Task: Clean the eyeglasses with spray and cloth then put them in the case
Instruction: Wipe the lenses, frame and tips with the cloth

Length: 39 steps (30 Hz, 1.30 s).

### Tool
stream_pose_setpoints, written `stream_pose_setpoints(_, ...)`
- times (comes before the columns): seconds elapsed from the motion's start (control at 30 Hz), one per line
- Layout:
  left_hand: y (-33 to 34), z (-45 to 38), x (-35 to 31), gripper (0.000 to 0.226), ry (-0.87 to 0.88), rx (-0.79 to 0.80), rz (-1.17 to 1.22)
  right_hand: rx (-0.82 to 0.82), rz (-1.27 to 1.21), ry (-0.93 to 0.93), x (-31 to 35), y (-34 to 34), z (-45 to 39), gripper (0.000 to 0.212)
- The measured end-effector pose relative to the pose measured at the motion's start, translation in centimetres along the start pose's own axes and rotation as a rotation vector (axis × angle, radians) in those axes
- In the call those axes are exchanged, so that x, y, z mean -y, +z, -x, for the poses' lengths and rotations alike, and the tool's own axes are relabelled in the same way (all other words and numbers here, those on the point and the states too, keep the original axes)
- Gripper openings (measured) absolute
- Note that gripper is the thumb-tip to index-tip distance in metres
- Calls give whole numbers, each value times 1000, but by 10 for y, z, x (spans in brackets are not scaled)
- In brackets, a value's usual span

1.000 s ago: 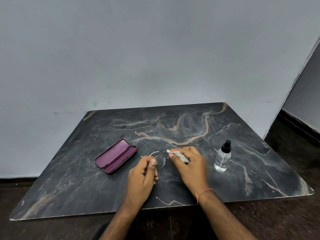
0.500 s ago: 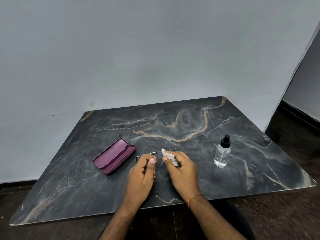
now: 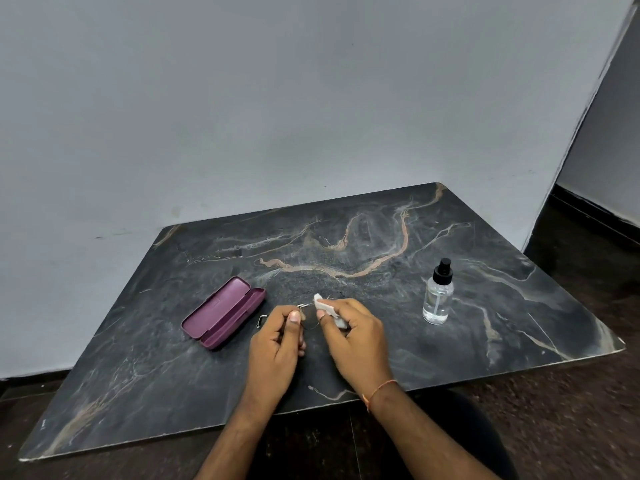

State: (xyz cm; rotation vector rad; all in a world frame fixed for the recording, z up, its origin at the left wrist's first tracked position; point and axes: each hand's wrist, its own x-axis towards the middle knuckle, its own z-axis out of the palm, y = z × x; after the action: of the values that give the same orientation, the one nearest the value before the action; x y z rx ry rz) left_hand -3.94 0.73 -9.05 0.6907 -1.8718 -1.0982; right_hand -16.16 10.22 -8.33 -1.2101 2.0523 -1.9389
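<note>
Thin wire-rimmed eyeglasses [image 3: 309, 318] are held just above the dark marble table [image 3: 346, 265], near its front middle. My left hand [image 3: 277, 341] pinches the frame at the left lens between thumb and fingers. My right hand [image 3: 356, 337] pinches a small white cloth [image 3: 325, 306] against the lens. One temple tip [image 3: 262, 320] sticks out to the left of my left hand. A purple eyeglass case [image 3: 223, 311] lies open on the table to the left of my hands. To the right stands a clear spray bottle [image 3: 438, 297] with a black cap.
The table stands against a pale grey wall [image 3: 277, 116]. Dark floor shows beyond its right edge and in front of it. The case and bottle each sit about a hand's width from my hands.
The view has tilted, so the table sits lower in the frame. My right hand with the cloth has shifted a little left along the lens. The left hand keeps its grip.
</note>
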Motion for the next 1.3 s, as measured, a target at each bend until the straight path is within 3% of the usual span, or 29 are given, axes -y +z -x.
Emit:
stream_pose_setpoints(0.2, -1, 0, 5, 29, 2, 15, -9, 117, -28, -128, 5, -2, 6, 27)
stream_pose_setpoints(0.3, -2, 0, 1, 27, -1, -3, 11, 96, 40, -208, 6, -2, 9, 23)
stream_pose_setpoints(0.57, -2, 0, -5, 29, -13, -12, 109, -13, 59, -98, 0, 0, 3, 30)
stream_pose_setpoints(0.8, -5, 0, -5, 22, -12, -54, 55, 60, 133, -346, 4, 4, 11, 18)
stream_pose_setpoints(1.0, -4, 0, -7, 30, -12, -28, 116, -49, 165, -187, -1, 2, 6, 24)
stream_pose_setpoints(1.3, -5, 1, -9, 26, -3, -29, 97, 39, 210, -324, 3, 2, 10, 14)
